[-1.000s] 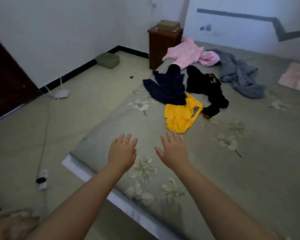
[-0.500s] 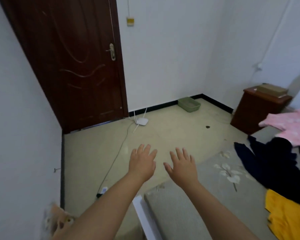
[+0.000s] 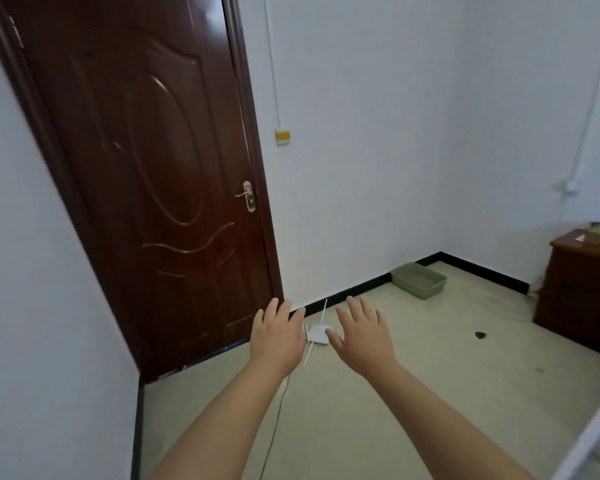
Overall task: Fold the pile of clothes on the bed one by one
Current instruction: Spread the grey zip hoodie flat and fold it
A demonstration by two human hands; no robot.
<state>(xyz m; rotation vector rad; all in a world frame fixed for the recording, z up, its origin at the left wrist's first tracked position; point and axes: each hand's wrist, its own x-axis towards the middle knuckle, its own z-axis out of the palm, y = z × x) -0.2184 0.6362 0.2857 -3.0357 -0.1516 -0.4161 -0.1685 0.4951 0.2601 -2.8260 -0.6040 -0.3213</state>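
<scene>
Left hand [image 3: 278, 336] and right hand [image 3: 362, 337]: both held out side by side, palms down, fingers straight and spread, holding nothing; between them on the pale tiled floor [image 3: 413, 393] lies a small white router with thin antennas [image 3: 318, 334], its dark cable [image 3: 274, 431] trailing along the floor. Room: closed dark brown panelled wooden door [image 3: 160, 188] with brass lever handle [image 3: 248, 196], white walls, black skirting, yellow-and-white wall box [image 3: 282, 137], green plastic tray [image 3: 418, 280] in the corner, dark brown wooden cabinet [image 3: 579, 299] at right; no legible writing. Of the bed only a white edge [image 3: 593, 434] shows at lower right; the clothes lie out of view.

Bare forearms [image 3: 222, 420], no sleeves.
</scene>
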